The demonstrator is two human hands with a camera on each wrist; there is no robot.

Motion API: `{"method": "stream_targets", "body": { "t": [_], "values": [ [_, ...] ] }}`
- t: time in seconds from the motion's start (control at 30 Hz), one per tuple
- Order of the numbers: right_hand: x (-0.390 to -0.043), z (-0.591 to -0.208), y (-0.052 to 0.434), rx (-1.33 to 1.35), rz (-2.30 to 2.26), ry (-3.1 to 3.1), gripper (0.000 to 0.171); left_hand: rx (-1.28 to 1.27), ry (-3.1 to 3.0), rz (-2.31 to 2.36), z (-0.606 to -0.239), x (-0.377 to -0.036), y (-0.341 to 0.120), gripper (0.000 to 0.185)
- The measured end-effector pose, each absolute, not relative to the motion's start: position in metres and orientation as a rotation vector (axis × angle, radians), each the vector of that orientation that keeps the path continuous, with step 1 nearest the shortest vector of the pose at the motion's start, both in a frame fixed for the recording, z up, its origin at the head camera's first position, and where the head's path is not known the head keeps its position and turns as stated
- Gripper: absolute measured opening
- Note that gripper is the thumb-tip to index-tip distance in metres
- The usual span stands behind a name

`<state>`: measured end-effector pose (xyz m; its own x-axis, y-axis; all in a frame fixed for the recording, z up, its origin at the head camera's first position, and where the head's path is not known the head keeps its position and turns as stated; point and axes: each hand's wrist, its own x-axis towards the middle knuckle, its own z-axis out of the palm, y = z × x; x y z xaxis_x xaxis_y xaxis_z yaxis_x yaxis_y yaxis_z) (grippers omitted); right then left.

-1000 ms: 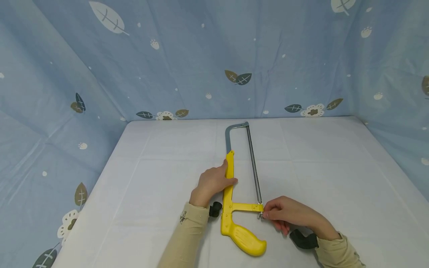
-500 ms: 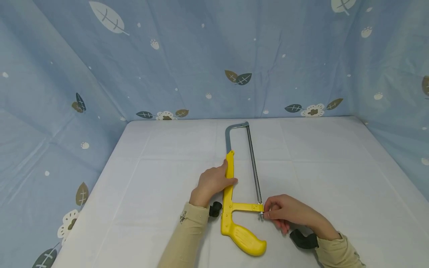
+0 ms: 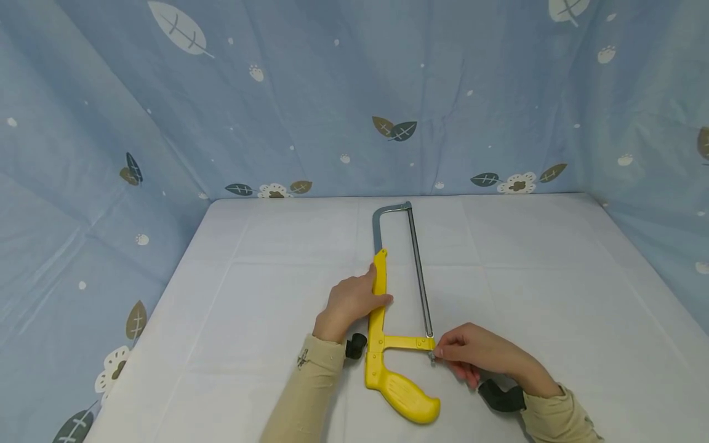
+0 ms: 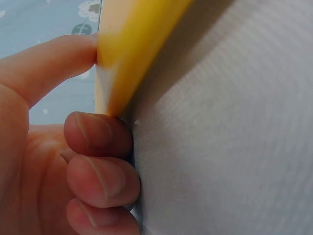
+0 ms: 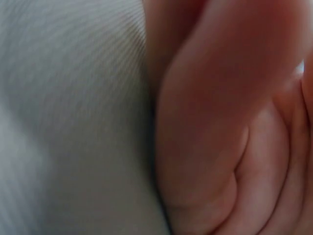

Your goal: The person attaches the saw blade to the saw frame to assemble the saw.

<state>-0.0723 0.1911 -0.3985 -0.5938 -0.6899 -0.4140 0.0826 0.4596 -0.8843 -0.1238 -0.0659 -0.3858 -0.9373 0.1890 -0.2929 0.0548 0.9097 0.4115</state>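
Note:
A hacksaw (image 3: 407, 397) with a yellow handle and grey front frame lies flat on the white-covered table. Its thin metal blade (image 3: 419, 271) runs along the right side. My left hand (image 3: 350, 304) grips the yellow frame bar from the left, thumb across it. In the left wrist view the thumb meets the yellow bar (image 4: 146, 44) and the other fingertips curl beside it. At the blade's near end, my right hand (image 3: 482, 351) pinches a small metal wing nut (image 3: 432, 358), partly covered by the fingertips. Curled fingers (image 5: 220, 98) fill the right wrist view, which hides the nut.
White cloth (image 3: 277, 246) covers the table. A blue leaf-patterned curtain (image 3: 332, 92) hangs behind and along both sides. Black wrist-worn pieces (image 3: 503, 397) sit at both sleeves, close above the cloth.
The wing nut's wings show at a different angle as my right fingertips shift slightly at it. My left hand and the hacksaw stay in place.

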Motion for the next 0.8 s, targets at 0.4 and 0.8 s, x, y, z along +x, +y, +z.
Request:
{"method": "stream_targets", "body": {
  "t": [0.4,0.8],
  "values": [
    [-0.0695,-0.3970,0.1882,-0.462,-1.200,1.913,0.025,0.170,2.735,0.581,-0.3844,-0.1234,-0.0650,0.082],
    [-0.0690,-0.3949,0.1848,-0.471,-1.154,1.963,0.031,0.172,2.742,0.587,-0.3849,-0.1233,-0.0651,0.082]
  ]
}}
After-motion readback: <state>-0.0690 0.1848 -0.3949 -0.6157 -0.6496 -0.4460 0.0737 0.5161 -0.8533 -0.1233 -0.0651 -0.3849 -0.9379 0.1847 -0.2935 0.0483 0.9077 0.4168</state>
